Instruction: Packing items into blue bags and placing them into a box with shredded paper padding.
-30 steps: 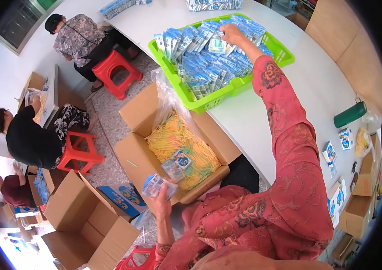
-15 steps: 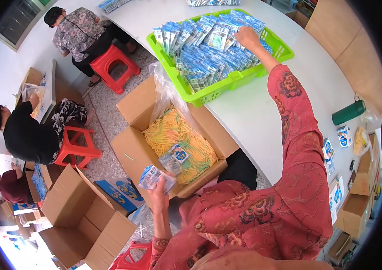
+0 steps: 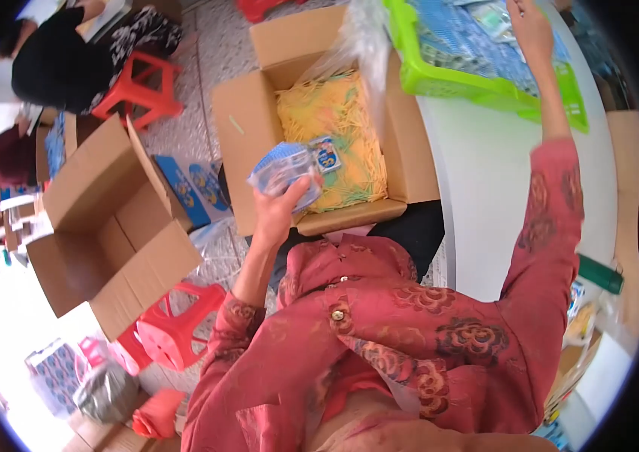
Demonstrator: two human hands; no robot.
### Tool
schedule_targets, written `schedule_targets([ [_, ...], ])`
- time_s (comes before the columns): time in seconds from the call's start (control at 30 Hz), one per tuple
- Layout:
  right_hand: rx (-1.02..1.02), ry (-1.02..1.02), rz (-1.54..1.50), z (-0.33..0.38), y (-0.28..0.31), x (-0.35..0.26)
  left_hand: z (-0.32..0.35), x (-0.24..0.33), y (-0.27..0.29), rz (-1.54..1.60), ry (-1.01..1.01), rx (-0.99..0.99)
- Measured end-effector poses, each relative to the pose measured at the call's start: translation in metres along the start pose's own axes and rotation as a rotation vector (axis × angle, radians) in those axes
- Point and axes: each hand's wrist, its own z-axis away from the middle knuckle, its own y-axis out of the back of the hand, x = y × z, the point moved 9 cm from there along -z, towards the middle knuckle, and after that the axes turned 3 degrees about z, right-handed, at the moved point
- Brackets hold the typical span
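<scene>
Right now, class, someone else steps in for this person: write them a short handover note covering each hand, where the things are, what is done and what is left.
Left hand: gripping a clear blue packet above the open cardboard box.
Right hand: stretched out over the green basket on the white table, on the packets there; whether it grips one cannot be told.
Done: the box holds a layer of yellow packets inside a clear liner.
Left: the held packet is not yet in the box; many blue packets remain in the basket.
</scene>
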Motion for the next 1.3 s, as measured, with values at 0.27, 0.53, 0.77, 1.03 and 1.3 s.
schedule_targets([
  [0.27, -0.908, -0.085, -1.037, 0.178, 0.037, -0.264, 0.001, -0.015, -0.02, 0.027, 0.027, -0.098],
  [0.53, -0.954, -0.266, -1.242, 0.221, 0.028, -0.289, 0.015, -0.009, -0.024, 0.074, 0.02, -0.142],
  [0.77, -0.837, -0.176, -1.241, 0.212, 0.039, -0.288, 0.021, -0.014, -0.018, 0.192, 0.05, -0.133],
  [1.03, -0.712, 0.158, -1.13, 0.21, 0.063, -0.298, 0.029, -0.012, -0.01, -0.012, -0.055, -0.073],
  [1.3, -0.795, 0.19, -1.149, 0.221, 0.065, -0.305, 0.038, -0.026, -0.005, 0.006, 0.06, -0.153],
])
